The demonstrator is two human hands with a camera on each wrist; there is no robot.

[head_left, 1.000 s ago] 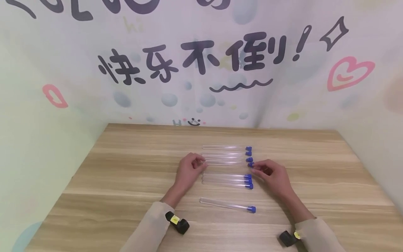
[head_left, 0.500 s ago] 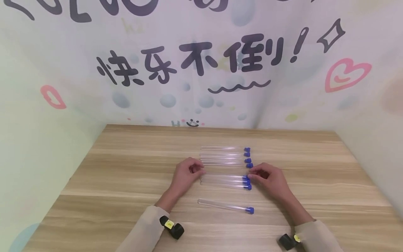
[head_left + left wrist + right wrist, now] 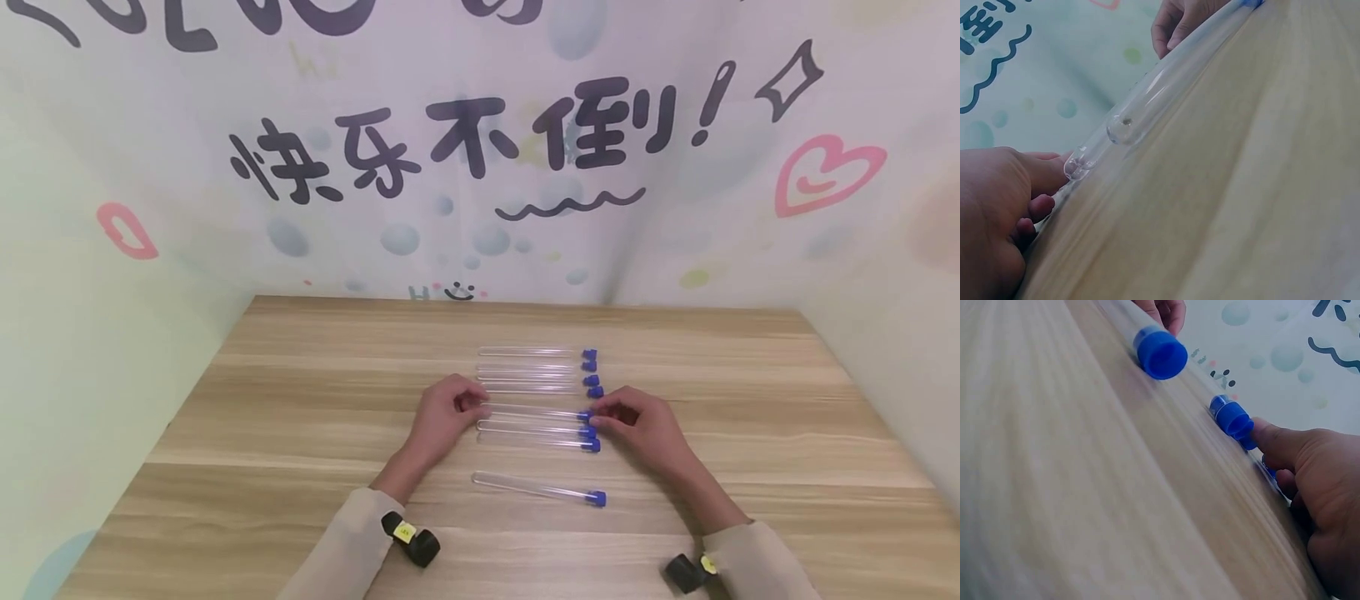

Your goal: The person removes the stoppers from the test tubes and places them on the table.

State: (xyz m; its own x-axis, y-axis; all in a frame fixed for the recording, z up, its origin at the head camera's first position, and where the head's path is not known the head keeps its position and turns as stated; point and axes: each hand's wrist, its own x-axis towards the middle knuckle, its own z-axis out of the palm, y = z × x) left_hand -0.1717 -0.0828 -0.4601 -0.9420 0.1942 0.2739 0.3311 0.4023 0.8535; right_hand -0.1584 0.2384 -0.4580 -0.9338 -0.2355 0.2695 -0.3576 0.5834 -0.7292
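A clear test tube [image 3: 536, 410] with a blue cap lies crosswise between my hands. My left hand [image 3: 446, 412] pinches its rounded end, and my right hand [image 3: 637, 419] pinches its capped end. In the left wrist view, the left fingers [image 3: 1047, 172] are right by the tubes' rounded ends. From the right wrist, the thumb [image 3: 1269, 434] reaches a blue cap [image 3: 1232, 415]. Two more capped test tubes [image 3: 536, 439] lie close together on the near side of the held one. A single capped test tube [image 3: 536, 487] rests nearer to me, slightly slanted.
Beyond the hands, several similar test tubes [image 3: 532, 367] lie side by side, caps to the right. They rest on a wooden table [image 3: 300, 367]. A printed white cloth [image 3: 337, 242] hangs behind the table's far edge, with pale walls at both sides.
Both hands have come toward me from the far row to the near group. One tube of that group has since moved slightly away from me, opening a gap from its neighbours.
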